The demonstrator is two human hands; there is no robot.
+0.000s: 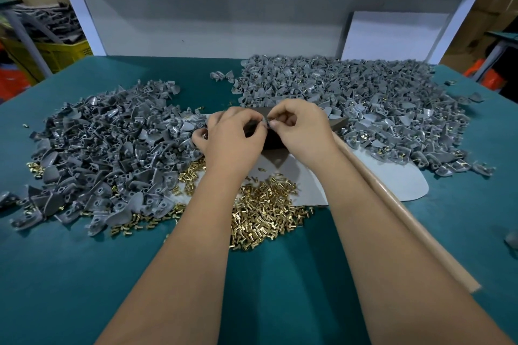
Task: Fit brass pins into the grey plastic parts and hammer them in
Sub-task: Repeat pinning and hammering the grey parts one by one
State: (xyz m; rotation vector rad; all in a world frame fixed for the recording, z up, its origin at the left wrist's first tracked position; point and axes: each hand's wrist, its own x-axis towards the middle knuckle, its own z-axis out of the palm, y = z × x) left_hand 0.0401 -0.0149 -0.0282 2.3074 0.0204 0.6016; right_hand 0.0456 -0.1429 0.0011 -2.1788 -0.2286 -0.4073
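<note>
Two big heaps of grey curved plastic parts lie on the teal-covered desk (pixel 84 274): the left heap (pixel 98 154) looks unfitted, the right heap (pixel 364 109) shows brass, so sorting by side seems intended. Loose small brass pins (pixel 263 213) sit near, for easy reach. A long wooden handle (pixel 398 213) lies beside the right arm. The left hand (pixel 232 137) pinches a small grey part (pixel 265 123); the right hand (pixel 302 129) has its grip closed on something tiny at it, probably a pin.

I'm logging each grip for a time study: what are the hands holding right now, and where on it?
Both hands, left hand and right hand, pinch one small grey part between their fingertips, one from each side. Whether a pin is in it cannot be told.
</note>
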